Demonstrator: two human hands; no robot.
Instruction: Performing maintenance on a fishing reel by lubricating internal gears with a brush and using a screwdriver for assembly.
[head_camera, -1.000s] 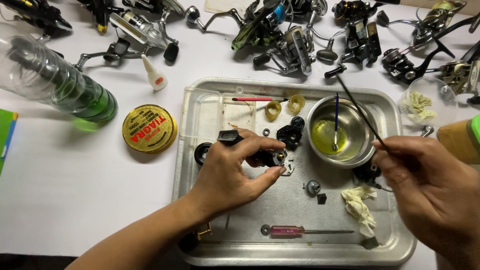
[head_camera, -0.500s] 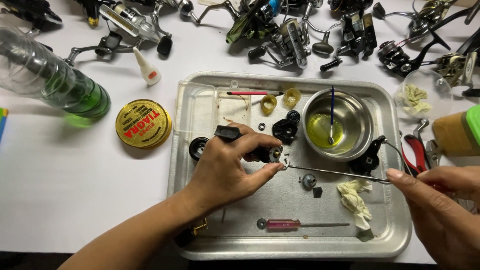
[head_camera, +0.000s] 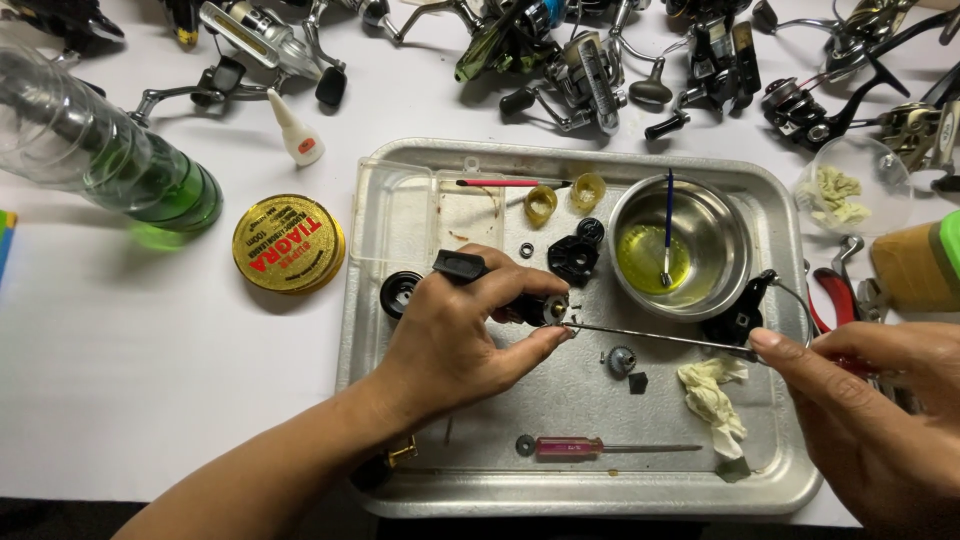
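Right now the left hand is pinching a small black reel part between thumb and curled fingers, holding it over the middle of the metal tray. The right hand, at four o'clock from it, is closing its fingers on a thin metal rod whose tip is touching that part; the rod's far end is hidden inside the grip.

At nine o'clock from the tray, a round gold tin with a red printed label is lying on the white desk, a clear bottle with a green base is lying on its side farther left, and a small white nozzle bottle with a red label is sitting at eleven o'clock.

Inside the tray, one steel bowl of yellowish liquid is holding one blue-handled brush at one o'clock; one red-handled screwdriver is lying at six o'clock, beside one crumpled cloth. Two yellowish rings are sitting at twelve o'clock.

Several fishing reels are crowding the top edge, many cut off and too tangled to count.
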